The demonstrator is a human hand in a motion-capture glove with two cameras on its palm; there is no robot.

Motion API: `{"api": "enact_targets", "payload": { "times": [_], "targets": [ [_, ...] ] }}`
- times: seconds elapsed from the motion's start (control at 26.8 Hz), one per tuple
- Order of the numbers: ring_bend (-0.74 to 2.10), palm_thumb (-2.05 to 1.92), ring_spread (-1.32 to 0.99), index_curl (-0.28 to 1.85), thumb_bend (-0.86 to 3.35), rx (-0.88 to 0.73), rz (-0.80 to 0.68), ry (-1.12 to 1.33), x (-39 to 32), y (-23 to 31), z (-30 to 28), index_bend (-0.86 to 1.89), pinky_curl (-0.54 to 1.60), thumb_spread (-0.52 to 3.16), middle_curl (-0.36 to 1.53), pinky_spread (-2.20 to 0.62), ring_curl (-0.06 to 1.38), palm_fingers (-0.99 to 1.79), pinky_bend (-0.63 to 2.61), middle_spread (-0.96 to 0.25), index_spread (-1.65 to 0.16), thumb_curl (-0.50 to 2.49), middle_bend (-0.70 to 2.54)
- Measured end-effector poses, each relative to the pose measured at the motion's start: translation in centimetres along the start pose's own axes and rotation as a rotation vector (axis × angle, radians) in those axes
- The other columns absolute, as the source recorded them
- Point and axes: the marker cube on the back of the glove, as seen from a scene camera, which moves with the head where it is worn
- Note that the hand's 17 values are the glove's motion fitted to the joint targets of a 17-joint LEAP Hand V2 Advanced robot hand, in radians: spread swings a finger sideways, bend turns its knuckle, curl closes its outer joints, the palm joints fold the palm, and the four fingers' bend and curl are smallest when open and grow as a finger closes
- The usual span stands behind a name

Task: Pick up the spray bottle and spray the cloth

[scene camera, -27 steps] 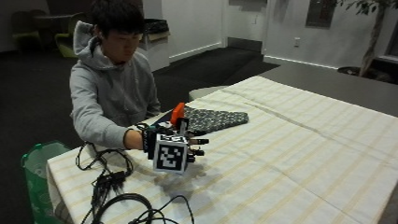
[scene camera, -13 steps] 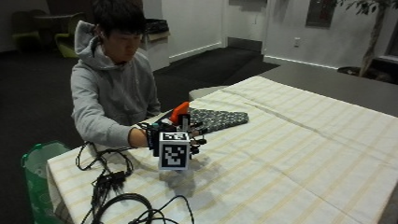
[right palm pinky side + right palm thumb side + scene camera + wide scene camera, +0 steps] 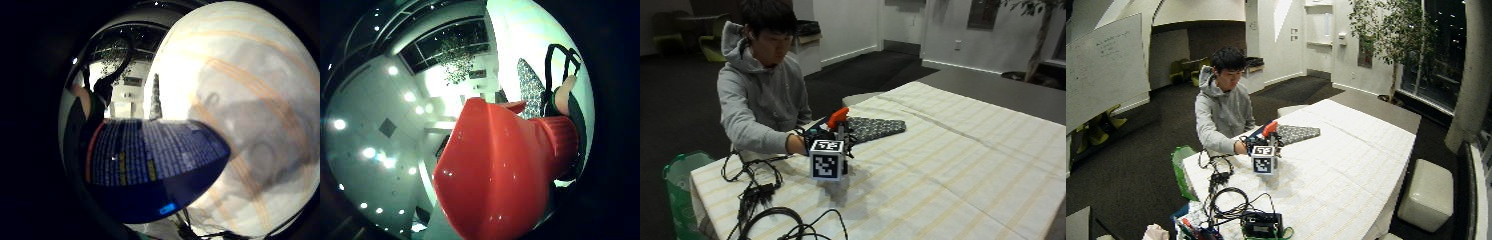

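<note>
At the table's near left corner, my gloved right hand (image 3: 814, 140) grips a spray bottle with an orange spray head (image 3: 838, 117), held upright. Its nozzle points toward the dark patterned cloth (image 3: 876, 127), which lies flat on the table just beyond the bottle. The thumb side palm view is mostly filled by the orange head (image 3: 505, 175), with the cloth (image 3: 530, 90) past it. Close against the palm in the little finger side view is the bottle's dark blue label (image 3: 150, 160). In the wide outside view the bottle (image 3: 1270, 129) stands just short of the cloth (image 3: 1295, 133).
A striped pale tablecloth (image 3: 959, 165) covers the table. Black cables (image 3: 766, 200) lie at the near left corner. A green bag (image 3: 680, 185) hangs beside the table. The wide outside view shows gear (image 3: 1262, 225) at the table's corner and a white stool (image 3: 1425, 195).
My hand with the bottle has shifted slightly up and toward the cloth. The cloth has not moved.
</note>
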Motion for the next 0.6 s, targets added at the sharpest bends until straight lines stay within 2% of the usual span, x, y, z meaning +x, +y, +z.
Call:
{"api": "enact_targets", "payload": {
  "times": [0.26, 0.6],
  "targets": [
    [0.45, 1.00, -0.18, 0.45, -0.04, 0.121, 0.024, 0.140, -0.7, -0.9, 1.8, 0.37, 0.34, 0.40, 0.46, -0.19, 0.37, 1.41, 0.32, -0.12, -0.23, 0.53, 0.53],
    [0.49, 0.98, -0.18, 0.49, -0.04, 0.117, 0.081, 0.403, -6.3, -1.4, 4.8, 0.40, 0.37, 0.28, 0.48, -0.26, 0.40, 1.41, 0.35, -0.10, -0.20, 0.59, 0.56]
  ]
}}
